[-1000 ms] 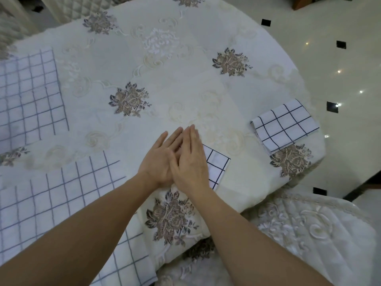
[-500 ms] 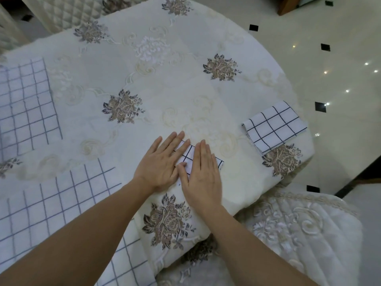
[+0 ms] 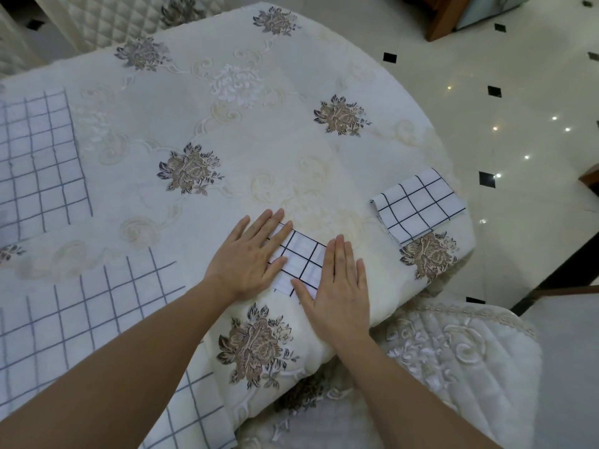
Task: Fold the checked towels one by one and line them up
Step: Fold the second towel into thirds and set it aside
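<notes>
Left hand (image 3: 249, 254): flat, palm down, fingers straight and close together, pressing on the left part of the small folded towel (image 3: 301, 257); right hand (image 3: 337, 286): flat, palm down, fingers straight, pressing on the right part of the same towel, thumb lying along its near edge; neither hand grips anything; the hands lie apart, with a strip of black-on-white check exposed between them. The small folded towel lies on the tablecloth (image 3: 259, 131) close to the table's near edge, just beyond a brown embroidered flower (image 3: 256, 345); a second folded towel (image 3: 418, 205) lies to the right, near the table's right rim, apart from the first. Two unfolded towels with grey-blue check lie spread flat on the left: the near unfolded towel (image 3: 97, 319) extends to the near edge; the far unfolded towel (image 3: 35, 163) is cut by the frame border. A quilted chair cushion (image 3: 453, 367) sits below the table at the near right; a glossy tiled floor (image 3: 518, 92) lies beyond.
</notes>
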A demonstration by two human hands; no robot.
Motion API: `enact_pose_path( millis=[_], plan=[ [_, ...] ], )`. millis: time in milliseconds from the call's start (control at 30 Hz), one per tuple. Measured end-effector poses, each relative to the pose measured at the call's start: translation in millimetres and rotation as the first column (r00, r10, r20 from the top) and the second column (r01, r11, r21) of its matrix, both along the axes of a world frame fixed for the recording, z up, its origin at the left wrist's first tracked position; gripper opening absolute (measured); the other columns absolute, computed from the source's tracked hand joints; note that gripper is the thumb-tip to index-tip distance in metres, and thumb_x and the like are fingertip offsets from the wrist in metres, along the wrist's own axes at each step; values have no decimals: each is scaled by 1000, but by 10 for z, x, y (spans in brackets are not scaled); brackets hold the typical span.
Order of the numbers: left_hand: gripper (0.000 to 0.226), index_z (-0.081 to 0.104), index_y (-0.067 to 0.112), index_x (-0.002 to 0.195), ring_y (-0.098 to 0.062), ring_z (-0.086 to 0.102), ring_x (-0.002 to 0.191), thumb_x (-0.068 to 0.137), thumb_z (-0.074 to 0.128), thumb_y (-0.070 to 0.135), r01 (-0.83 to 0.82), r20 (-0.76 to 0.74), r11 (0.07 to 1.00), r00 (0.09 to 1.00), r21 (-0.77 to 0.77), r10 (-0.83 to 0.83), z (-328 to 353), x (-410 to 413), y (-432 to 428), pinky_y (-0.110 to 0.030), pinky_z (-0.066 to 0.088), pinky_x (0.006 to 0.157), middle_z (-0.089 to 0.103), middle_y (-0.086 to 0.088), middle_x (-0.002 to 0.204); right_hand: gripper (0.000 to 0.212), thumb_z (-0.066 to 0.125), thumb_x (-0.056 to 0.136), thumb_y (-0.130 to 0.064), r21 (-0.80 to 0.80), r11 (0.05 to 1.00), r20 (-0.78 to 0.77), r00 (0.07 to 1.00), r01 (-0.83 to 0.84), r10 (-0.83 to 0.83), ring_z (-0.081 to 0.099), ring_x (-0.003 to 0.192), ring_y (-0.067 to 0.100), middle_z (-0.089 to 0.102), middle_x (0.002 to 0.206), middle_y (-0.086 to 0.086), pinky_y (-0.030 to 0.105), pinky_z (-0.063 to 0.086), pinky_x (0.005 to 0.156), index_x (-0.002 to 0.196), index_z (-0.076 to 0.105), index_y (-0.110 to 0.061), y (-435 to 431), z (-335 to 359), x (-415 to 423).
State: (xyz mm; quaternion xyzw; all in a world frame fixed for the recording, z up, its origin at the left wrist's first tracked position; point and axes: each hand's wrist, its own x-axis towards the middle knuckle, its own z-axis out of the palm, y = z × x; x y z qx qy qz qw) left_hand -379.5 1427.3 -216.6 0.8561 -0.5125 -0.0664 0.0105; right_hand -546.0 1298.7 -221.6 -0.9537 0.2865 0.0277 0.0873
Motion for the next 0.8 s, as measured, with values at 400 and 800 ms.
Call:
enact_pose_path(
  millis=[400,800],
  plan=[
    [62,0,17,160,-19,-11,153,104,13,41,-36,-3,999,999,-7,36,172,-313,-251,-44,1,125,-11,-2,167,96,11,93,-78,25,995,-44,994,-96,97,1,154,22,-2,167,8,48,12,122,158,3,-7,-138,94,-124],
    [73,-7,18,159,-14,-14,153,104,16,59,-228,-2,967,973,113,230,105,-220,-188,-44,7,124,-12,-2,167,94,30,91,-69,117,966,-28,972,-230,235,26,149,29,22,163,16,48,26,115,154,24,0,-394,232,-264]
  ],
)
